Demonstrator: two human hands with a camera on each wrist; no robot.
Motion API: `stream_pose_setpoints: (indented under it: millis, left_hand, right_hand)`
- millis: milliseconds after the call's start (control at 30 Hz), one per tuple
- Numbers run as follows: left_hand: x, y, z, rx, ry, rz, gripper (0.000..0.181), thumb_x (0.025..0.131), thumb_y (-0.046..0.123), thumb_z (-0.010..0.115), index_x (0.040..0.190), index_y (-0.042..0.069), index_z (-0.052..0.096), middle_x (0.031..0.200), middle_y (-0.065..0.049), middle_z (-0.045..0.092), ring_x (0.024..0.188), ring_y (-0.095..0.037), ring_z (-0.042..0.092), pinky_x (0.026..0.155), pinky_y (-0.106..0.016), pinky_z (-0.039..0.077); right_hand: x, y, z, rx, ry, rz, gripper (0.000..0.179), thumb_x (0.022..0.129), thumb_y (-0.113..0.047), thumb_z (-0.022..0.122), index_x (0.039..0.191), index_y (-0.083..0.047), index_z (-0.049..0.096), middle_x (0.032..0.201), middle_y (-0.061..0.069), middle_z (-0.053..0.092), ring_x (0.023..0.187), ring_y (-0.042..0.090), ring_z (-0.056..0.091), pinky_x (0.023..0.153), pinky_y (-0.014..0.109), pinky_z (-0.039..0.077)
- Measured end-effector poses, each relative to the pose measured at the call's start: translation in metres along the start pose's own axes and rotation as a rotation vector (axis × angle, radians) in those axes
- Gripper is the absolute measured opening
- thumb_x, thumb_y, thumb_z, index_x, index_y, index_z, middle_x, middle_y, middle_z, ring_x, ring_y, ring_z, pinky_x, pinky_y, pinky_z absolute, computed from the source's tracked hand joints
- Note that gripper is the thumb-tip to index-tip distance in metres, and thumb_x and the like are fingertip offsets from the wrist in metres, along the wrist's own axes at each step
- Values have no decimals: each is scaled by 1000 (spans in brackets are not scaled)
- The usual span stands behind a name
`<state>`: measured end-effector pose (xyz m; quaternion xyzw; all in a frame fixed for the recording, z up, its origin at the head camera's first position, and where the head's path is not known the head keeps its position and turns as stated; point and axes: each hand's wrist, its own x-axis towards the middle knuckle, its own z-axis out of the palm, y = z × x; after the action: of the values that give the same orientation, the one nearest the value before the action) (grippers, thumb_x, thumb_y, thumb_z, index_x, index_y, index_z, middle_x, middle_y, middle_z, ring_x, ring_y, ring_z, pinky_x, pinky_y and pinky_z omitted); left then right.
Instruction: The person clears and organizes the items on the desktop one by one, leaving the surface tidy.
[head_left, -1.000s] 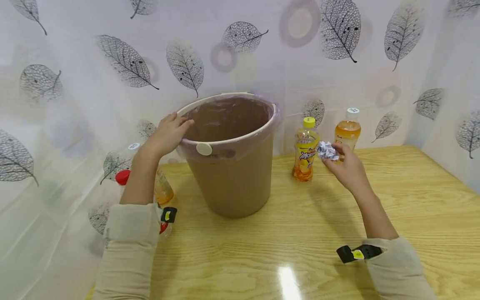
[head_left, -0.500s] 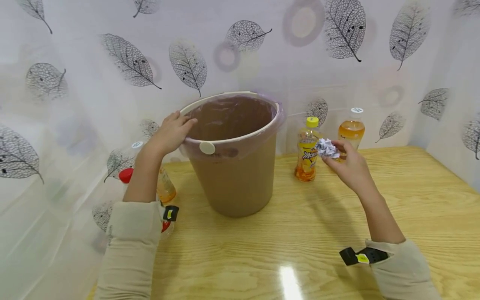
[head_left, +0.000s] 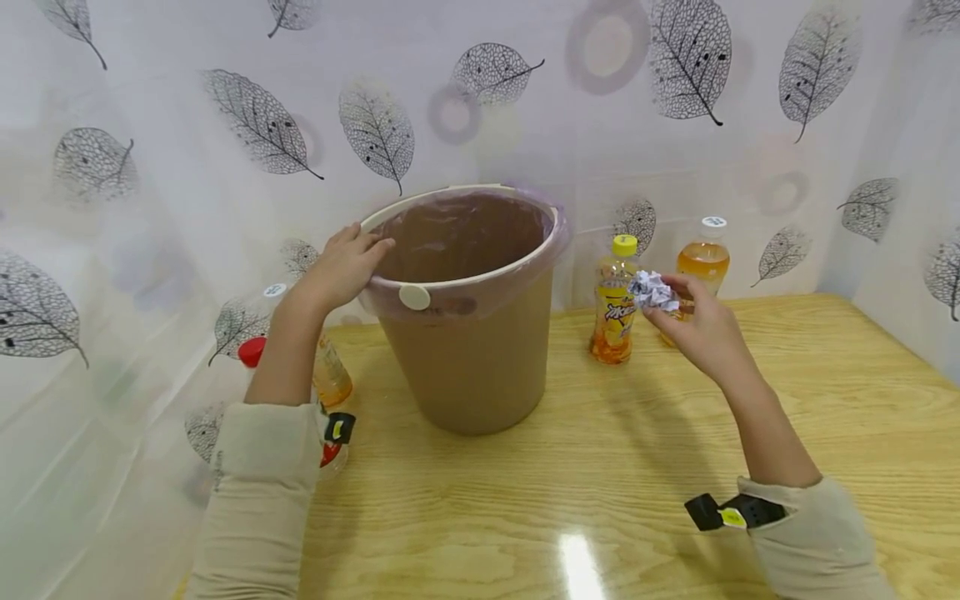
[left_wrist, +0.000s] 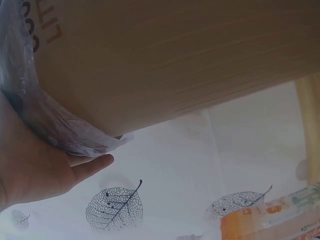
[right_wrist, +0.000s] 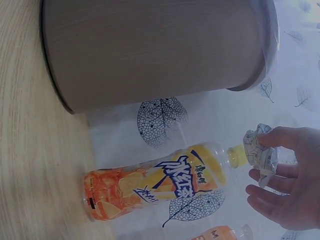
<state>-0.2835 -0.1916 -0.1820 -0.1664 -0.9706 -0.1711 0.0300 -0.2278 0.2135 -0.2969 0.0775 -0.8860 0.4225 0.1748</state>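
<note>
A brown trash can (head_left: 472,367) with a cream rim stands on the wooden table, lined with a thin purplish bag (left_wrist: 70,127). My left hand (head_left: 337,271) holds its left rim, fingers lying over the edge; the left wrist view shows a digit outside, below the bag's fold. To the can's right, my right hand (head_left: 701,329) pinches a crumpled paper ball (head_left: 650,291) between thumb and fingers, above the table. In the right wrist view the paper overlaps the yellow cap of an iced tea bottle (right_wrist: 155,180), partly filled with orange liquid.
A white-capped bottle (head_left: 703,260) of orange drink stands behind my right hand. Left of the can, several bottles are partly hidden by my left arm, including one with a red cap (head_left: 252,351). A leaf-printed curtain (head_left: 510,142) backs the table (head_left: 465,517).
The right hand has risen slightly with the paper ball. The left hand stays on the trash can's rim. The head view has shifted a little.
</note>
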Motion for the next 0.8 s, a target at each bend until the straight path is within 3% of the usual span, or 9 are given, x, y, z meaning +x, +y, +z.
stream_pose_setpoints:
  millis: [800]
  left_hand:
    - [1,0,0,-12,-25,-17,57,100,36,21,140,-3,32,148,-27,6,134,-41,-3,106,-55,1]
  right_hand:
    - [19,-47,-13,-4,-6,-54,61,87,-32,63,136,-3,39,134,21,42,114,42,43,93,53,36]
